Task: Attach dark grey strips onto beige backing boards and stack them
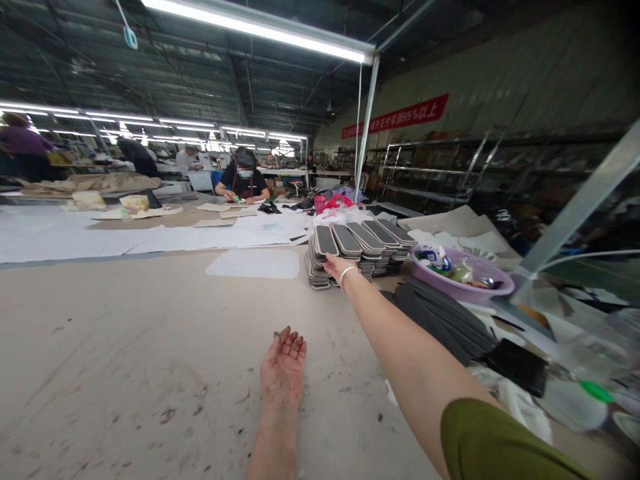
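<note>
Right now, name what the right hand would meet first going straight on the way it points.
The leftmost stack of grey-topped pieces. The right hand has its fingers right at that stack, seemingly touching it, though exact contact is hard to judge.

2 bare forearms [276,437]: left grip [284,367] palm up, fingers [295,347] loosely curled; right grip [336,266] farther forward, arm [395,333] nearly straight

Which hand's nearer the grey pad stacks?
Right. The right hand is at the leftmost stack, fingers against its near side; the left hand is apart from the stacks, palm up above the table, nearer the wearer.
</note>
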A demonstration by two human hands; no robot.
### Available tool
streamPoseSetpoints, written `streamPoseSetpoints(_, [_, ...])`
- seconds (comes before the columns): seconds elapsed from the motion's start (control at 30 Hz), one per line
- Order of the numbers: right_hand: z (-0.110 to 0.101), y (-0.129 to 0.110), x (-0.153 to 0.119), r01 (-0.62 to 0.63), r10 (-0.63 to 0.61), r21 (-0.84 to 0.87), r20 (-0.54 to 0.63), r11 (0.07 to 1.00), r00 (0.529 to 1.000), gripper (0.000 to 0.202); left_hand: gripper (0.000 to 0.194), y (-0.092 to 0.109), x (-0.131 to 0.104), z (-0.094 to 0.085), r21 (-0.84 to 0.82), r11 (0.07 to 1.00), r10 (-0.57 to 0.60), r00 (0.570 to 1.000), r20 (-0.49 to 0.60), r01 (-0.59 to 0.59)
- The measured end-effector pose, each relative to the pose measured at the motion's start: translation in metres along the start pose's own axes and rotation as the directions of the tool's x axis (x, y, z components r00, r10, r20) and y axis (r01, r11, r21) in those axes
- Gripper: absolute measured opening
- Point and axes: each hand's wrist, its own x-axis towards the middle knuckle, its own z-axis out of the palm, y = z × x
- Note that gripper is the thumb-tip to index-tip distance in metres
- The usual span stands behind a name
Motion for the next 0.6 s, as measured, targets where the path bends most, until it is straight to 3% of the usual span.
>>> streamPoseSetpoints(0.13, [-0.015, 0.004, -0.047, -0.016, 0.015, 0.01, 0.058, 1.0, 0.998, 0.024, 0.019, -0.002, 0.003, 0.001, 0.083, 0.997, 0.009, 1.0, 0.01, -0.01])
streamPoseSetpoints(0.27, [-0.06, 0.022, -0.146, -0.062, 0.06, 0.007, 0.168, 0.998, 0.984, 0.037, 0.03, -0.01, 0.008, -0.008, 0.388, 0.916, 0.098, 0.994, 0.041, -0.106])
streamPoseSetpoints(0.33, [-0.092, 0.035, -0.199, -0.097, 0.112, -0.065, 0.288, 0.993, 0.951, 0.044, 0.036, -0.016, 0.01, -0.016, 0.599, 0.777, 0.179, 0.98, 0.086, -0.195])
streamPoseSetpoints(0.43, [-0.139, 0.056, -0.256, -0.091, 0.233, -0.316, 0.45, 0.945, 0.862, 0.038, 0.041, -0.023, 0.01, -0.022, 0.819, 0.469, 0.247, 0.939, 0.239, -0.331])
streamPoseSetpoints(0.53, [-0.171, 0.069, -0.284, 0.146, 0.299, -0.615, 0.56, 0.775, 0.773, 0.017, 0.044, -0.029, 0.006, -0.016, 0.898, 0.245, 0.267, 0.916, 0.299, -0.364])
streamPoseSetpoints(0.6, [-0.18, 0.071, -0.295, 0.332, 0.308, -0.706, 0.615, 0.626, 0.726, 0.005, 0.045, -0.03, 0.003, -0.009, 0.933, 0.116, 0.251, 0.919, 0.304, -0.34])
